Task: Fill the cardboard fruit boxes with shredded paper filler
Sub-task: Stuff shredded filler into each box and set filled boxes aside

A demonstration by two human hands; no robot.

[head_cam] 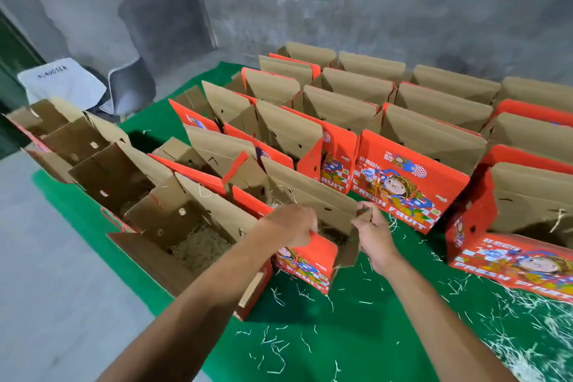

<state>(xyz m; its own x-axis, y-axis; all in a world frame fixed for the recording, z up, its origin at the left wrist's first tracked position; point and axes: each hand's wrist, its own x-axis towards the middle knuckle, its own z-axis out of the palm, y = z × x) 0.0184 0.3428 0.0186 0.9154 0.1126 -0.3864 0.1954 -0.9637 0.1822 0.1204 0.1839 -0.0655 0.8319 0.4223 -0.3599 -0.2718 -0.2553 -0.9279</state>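
A: Nearest us, what do we have?

B: Loose strands of shredded paper (527, 329) scattered over the green mat (356, 335), thickest at the lower right. The mat lies on a grey floor (62, 288).

A: And our hands?

B: Both reach forward over one red fruit box (305, 263) printed with a cartoon figure. Our left hand (290, 225) curls its fingers over the box's near red edge and grips it. Our right hand (373, 237) pinches the brown side flap (348, 250) between thumb and fingers at its upper corner.

A: Is there filler in that box?

B: We see some brownish shredded paper down in its opening, between our two hands, though most of the inside is hidden.

A: To the left?

B: A box lying open with its brown inside facing up (186, 236), holding a bed of shredded paper (203, 248). Behind it more open brown boxes (102, 161) run back along the mat's left edge; we cannot tell what they hold.

A: Farther out?

B: Rows of red boxes (412, 183) standing upright with their brown lid flaps raised, close together, reaching back toward the grey concrete wall (341, 3). One at the right (511, 239) shows a few strands clinging to its flap.

A: And the far left?

B: A pale cloth with dark lettering (62, 80), draped over something near the wall.
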